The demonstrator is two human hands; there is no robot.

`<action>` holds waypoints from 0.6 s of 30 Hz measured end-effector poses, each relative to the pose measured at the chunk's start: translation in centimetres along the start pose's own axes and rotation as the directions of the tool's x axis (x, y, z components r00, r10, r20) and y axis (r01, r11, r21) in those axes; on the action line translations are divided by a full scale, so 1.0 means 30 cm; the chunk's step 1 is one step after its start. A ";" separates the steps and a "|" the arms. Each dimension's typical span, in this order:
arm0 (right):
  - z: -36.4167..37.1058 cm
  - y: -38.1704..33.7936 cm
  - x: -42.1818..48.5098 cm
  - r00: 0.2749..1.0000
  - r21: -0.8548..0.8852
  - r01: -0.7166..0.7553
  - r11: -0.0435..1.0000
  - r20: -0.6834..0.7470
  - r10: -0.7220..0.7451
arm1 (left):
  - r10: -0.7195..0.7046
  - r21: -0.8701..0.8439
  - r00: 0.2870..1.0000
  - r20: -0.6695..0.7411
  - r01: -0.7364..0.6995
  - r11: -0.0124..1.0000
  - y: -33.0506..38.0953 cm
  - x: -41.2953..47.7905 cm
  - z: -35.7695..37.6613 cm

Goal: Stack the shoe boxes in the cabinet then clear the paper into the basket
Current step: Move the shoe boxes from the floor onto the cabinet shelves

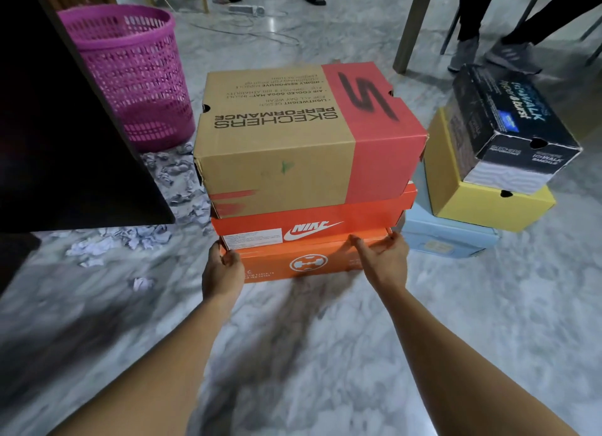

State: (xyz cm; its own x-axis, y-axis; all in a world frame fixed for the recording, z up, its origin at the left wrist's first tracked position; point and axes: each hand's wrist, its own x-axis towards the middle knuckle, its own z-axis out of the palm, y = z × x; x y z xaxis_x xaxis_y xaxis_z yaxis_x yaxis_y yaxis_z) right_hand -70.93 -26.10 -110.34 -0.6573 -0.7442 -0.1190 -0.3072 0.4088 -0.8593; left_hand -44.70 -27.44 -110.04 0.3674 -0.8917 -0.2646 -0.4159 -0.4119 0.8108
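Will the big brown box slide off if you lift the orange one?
Probably not, if kept level: the brown box sits flat on the orange box. It is taller and loose, so tilting might slide it. The left hand and right hand hold opposite ends, which should help.

Marble floor, wooden table leg, white power strip, grey shoes

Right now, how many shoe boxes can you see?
5. A tan Skechers box atop the orange Nike box, centre; black Skechers GOwalk box on a yellow box on a light blue box, right. More may be hidden behind.
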 end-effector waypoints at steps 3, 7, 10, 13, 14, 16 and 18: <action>-0.012 0.017 -0.084 1.000 -0.028 0.013 1.000 0.004 -0.013 | -0.008 -0.011 1.000 -0.016 0.008 1.000 -0.060 -0.046 -0.047; -0.023 0.026 -0.190 0.999 -0.044 0.004 0.999 0.040 -0.002 | -0.063 -0.043 0.996 -0.057 0.060 0.997 -0.121 -0.111 -0.106; -0.034 0.039 -0.276 0.998 -0.042 0.015 0.999 0.062 -0.013 | -0.124 -0.085 0.987 -0.104 0.115 0.990 -0.151 -0.181 -0.151; -0.047 0.050 -0.354 0.996 -0.037 0.019 0.999 0.089 -0.016 | -0.176 -0.125 0.974 -0.144 0.159 0.979 -0.193 -0.256 -0.193; -0.050 0.052 -0.379 0.995 -0.039 0.019 0.999 0.099 -0.015 | -0.196 -0.140 0.968 -0.159 0.174 0.975 -0.209 -0.278 -0.205; -0.054 0.059 -0.428 0.993 -0.050 0.016 0.999 0.121 -0.010 | -0.244 -0.153 0.951 -0.192 0.216 0.964 -0.242 -0.323 -0.233; -0.057 0.073 -0.472 0.989 -0.050 0.022 0.999 0.145 -0.015 | -0.278 -0.156 0.935 -0.222 0.247 0.956 -0.276 -0.360 -0.259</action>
State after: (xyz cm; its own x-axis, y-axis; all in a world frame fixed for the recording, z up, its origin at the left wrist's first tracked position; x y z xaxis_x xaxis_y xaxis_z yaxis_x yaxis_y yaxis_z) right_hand -63.49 -13.76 -109.69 -0.5460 -0.8188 -0.1774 -0.3556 0.4182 -0.8359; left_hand -38.75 -12.94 -109.84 0.6439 -0.6770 -0.3565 -0.1773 -0.5853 0.7912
